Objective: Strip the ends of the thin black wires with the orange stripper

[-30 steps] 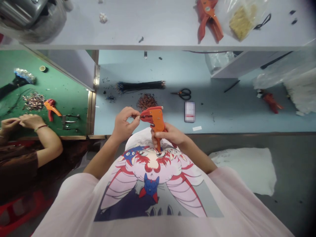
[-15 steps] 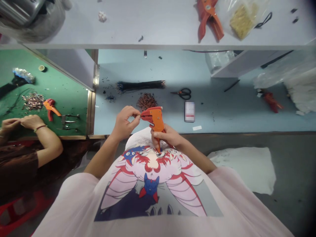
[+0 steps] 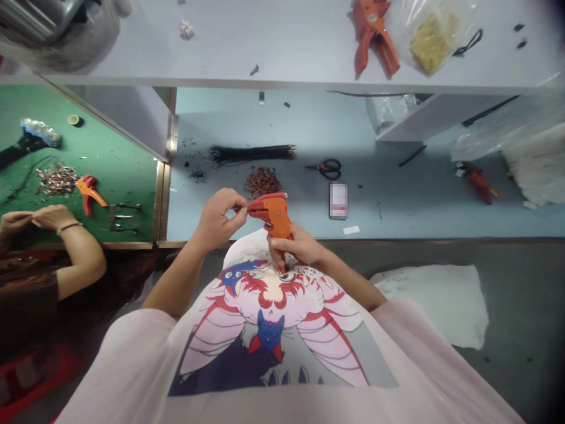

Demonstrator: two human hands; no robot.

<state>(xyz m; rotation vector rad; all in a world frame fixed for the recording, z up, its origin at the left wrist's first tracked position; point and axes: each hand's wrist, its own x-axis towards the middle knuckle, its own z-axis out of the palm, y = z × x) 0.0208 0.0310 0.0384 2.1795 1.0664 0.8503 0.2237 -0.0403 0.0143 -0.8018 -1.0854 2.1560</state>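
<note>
My right hand is wrapped round the handles of an orange and red wire stripper, held over the table's front edge with its jaws facing left. At the jaw tip, my left hand is closed in a pinch; whatever lies between thumb and finger is too small to make out. Just beyond the stripper is a pile of small brown copper-coloured bits. Behind that pile lies a bundle of black wires with bared ends at the right.
Black-handled scissors and a phone lie to the right. A red wire stripper rests near plastic bags. Overhead, a shelf carries another stripper. On the left, a co-worker's hands are at a green table.
My left hand and the wire stripper have shifted slightly left together. The right hand keeps its hold on the handles.
</note>
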